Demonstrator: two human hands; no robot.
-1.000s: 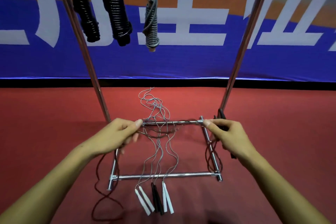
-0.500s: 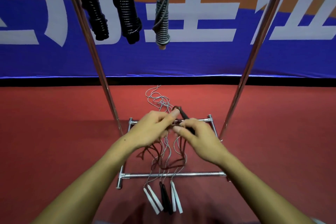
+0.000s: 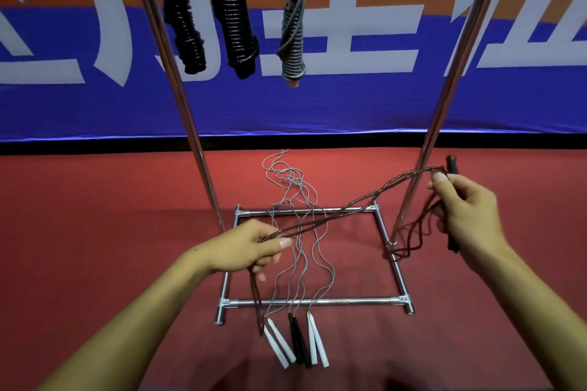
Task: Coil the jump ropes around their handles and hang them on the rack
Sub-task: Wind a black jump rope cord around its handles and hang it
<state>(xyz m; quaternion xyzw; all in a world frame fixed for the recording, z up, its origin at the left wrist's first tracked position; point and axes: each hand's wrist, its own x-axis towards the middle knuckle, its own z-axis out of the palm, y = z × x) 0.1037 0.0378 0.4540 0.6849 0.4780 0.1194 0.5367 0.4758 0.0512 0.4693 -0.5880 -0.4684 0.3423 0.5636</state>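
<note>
Rope (image 3: 349,205), thin and dark brown, is stretching in doubled strands between our two hands, which we are holding well apart above the rack base (image 3: 394,267). We are pinching its strands between thumb and fingers of our left hand (image 3: 246,247), and from there a loop is hanging down to the red floor (image 3: 95,232). Our right hand (image 3: 467,216) is curling round the black handles (image 3: 451,168) (one end is poking out above the fist, another below), with loose turns of the same rope dangling beside the right upright (image 3: 444,98). We are seeing three finished ropes hanging at the top: two black coils (image 3: 235,25) and one grey coil (image 3: 292,38), each wound tightly round its handles. On the floor, thin grey ropes (image 3: 298,232) are lying tangled across the base, their white handles (image 3: 279,346) and a black pair (image 3: 298,343) lying side by side just in front of the near bar
</note>
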